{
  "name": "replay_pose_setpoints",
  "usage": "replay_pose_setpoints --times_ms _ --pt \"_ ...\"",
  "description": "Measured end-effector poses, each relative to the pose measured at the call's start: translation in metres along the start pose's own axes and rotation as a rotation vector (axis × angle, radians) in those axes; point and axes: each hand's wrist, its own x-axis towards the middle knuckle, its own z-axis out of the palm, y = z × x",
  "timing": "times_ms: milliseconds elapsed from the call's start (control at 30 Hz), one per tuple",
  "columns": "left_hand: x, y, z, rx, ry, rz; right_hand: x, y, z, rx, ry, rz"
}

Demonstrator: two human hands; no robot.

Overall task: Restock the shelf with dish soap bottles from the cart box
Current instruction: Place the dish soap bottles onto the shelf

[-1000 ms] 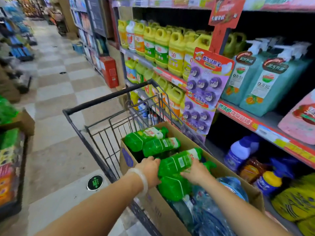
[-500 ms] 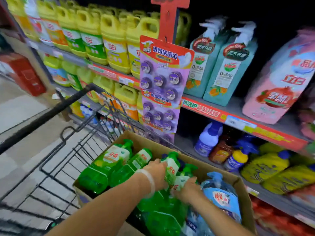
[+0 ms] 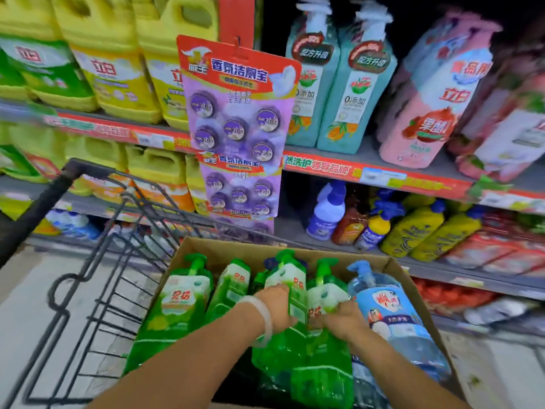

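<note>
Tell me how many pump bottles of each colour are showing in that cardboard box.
Green pump bottles: 4, at and; the left hand and right hand each grip one.
Blue pump bottle: 1.
Total: 5 in the cardboard box; more may be hidden underneath.
</note>
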Motion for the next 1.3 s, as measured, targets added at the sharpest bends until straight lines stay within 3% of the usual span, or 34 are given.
replay_pose_setpoints --times_ms 200,333,433,533,800,933,1300 --pt "-0.004 0.019 -0.001 0.02 -0.016 0.109 -0.03 0.011 -0.049 0.217 0.096 -0.164" --pt "-0.007 0.044 -0.002 -0.381 -0.098 0.225 -0.072 0.009 -0.085 0.462 0.074 -0.322" --pt "-0.017 0.068 -0.007 -0.615 -0.291 0.283 -0.096 0.013 -0.106 0.586 0.029 -0.423" --pt "-0.028 0.098 -0.007 -0.763 -0.27 0.364 -0.108 0.024 -0.126 0.636 0.018 -0.476" --pt "-0.041 0.213 0.021 -0.746 -0.071 0.538 -0.14 0.103 -0.219 0.679 0.043 -0.511" --pt "-0.054 0.286 0.055 -0.741 -0.043 0.569 -0.162 0.166 -0.265 0.687 0.151 -0.543" --pt "-0.069 0.484 0.159 -0.604 -0.22 0.733 -0.215 0.352 -0.368 0.856 0.412 -0.539"
